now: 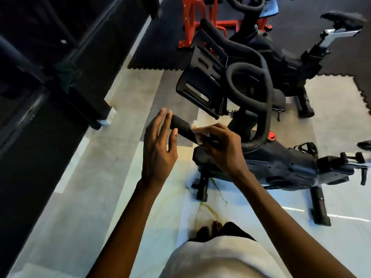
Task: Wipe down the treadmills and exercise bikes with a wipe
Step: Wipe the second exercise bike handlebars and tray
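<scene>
A black exercise bike [281, 167] stands in front of me on the pale floor. Its padded handlebar end [181, 127] juts toward me at centre. My right hand [218, 146] wraps a small white wipe [195, 130] round this bar, fingers curled over it. My left hand [158, 149] hovers at the bar's tip with fingers straight and spread, the thumb near the tip; I cannot tell whether it touches. The looped handlebar [249, 81] and a black tablet holder [202, 81] rise behind.
A second black bike [291, 63] stands behind on dark foam mats [160, 47]. A red metal frame [192, 23] is at the back. A large dark machine [50, 67] fills the left side. My bare foot [210, 229] is on the floor below.
</scene>
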Action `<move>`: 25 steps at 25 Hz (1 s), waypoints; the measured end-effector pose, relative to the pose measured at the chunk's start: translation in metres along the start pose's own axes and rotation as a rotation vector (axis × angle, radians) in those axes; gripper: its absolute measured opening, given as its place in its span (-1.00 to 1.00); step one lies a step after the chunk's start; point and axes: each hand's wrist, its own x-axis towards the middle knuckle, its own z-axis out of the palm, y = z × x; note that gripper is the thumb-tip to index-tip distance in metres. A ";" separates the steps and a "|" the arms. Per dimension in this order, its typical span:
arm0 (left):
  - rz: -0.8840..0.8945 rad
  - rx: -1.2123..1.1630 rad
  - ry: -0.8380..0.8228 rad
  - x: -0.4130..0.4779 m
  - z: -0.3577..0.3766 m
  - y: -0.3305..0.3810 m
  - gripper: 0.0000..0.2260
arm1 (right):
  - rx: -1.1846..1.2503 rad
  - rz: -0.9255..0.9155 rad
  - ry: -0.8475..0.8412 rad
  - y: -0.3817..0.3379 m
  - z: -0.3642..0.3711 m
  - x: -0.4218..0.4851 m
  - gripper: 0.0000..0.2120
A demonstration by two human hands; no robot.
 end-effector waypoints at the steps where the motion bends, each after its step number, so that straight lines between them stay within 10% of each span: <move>1: 0.045 0.051 -0.016 -0.002 0.000 0.000 -0.60 | -0.004 0.005 0.003 -0.003 0.001 0.003 -0.77; 12: 0.031 0.397 -0.131 -0.021 0.023 0.041 -0.60 | -0.168 -0.069 -0.385 0.047 -0.073 0.001 -0.78; 25: -0.191 0.552 -0.274 -0.042 0.063 0.100 -0.56 | -0.278 -0.126 -0.433 0.091 -0.140 0.004 -0.82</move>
